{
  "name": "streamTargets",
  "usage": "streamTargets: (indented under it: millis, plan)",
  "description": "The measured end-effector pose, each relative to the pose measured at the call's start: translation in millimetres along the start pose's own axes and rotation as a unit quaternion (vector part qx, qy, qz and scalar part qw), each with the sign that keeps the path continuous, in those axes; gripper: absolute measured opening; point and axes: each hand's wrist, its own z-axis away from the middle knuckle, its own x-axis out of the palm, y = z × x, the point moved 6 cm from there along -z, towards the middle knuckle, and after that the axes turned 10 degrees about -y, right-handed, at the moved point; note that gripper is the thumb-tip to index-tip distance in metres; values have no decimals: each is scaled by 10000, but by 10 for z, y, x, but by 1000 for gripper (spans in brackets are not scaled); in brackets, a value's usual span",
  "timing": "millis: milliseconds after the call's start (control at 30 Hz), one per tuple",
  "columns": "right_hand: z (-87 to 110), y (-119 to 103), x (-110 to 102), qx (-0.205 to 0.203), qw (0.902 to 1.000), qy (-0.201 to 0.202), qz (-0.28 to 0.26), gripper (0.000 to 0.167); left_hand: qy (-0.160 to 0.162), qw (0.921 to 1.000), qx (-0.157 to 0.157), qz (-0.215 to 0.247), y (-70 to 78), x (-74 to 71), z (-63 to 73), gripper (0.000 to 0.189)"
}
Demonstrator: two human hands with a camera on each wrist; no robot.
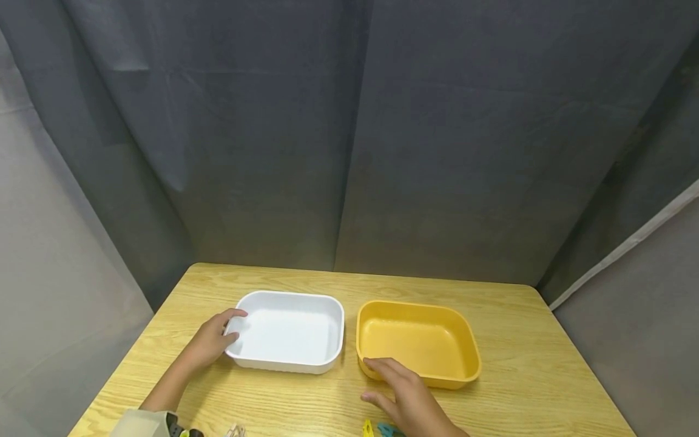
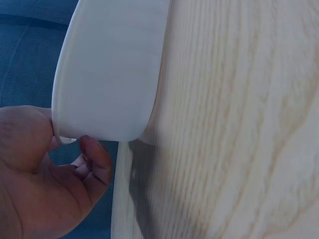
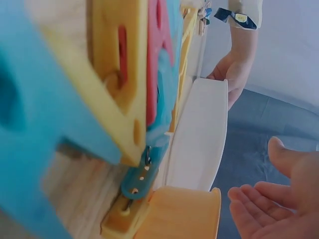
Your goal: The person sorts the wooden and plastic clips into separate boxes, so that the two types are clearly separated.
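Observation:
On the left of the table, a white plastic basin (image 1: 295, 366) sits with my left hand (image 1: 210, 340) gripping its left rim. In the left wrist view the thumb and fingers of that hand (image 2: 45, 179) bend about the basin's edge. To the right stands a yellow basin (image 1: 461, 382). My right hand (image 1: 409, 400) hovers by its front left corner with fingers loosely extended, holding nothing. Clothespins lie below that hand: a yellow one (image 1: 368, 428) and a teal one (image 1: 389, 430). The right wrist view shows several close up, including a red clothespin (image 3: 155, 64).
A pale clothespin-like piece (image 1: 235, 431) shows at the bottom edge, partly cut off. The wooden table (image 1: 524, 340) ends at a grey curtain (image 1: 437, 182) behind, with more cloth on both sides. The two basins stand side by side, a narrow gap between them.

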Motion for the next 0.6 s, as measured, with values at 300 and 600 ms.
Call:
streamTargets:
  millis: [300,600]
  plan:
    - [44,34,22,-236,9970,-229,-694,45,-18,10000,30,47,9,-3,-10,44]
    - [83,180,157,265,9870,-950,-1268,41,-26,9999,80,88,27,6,7,44]
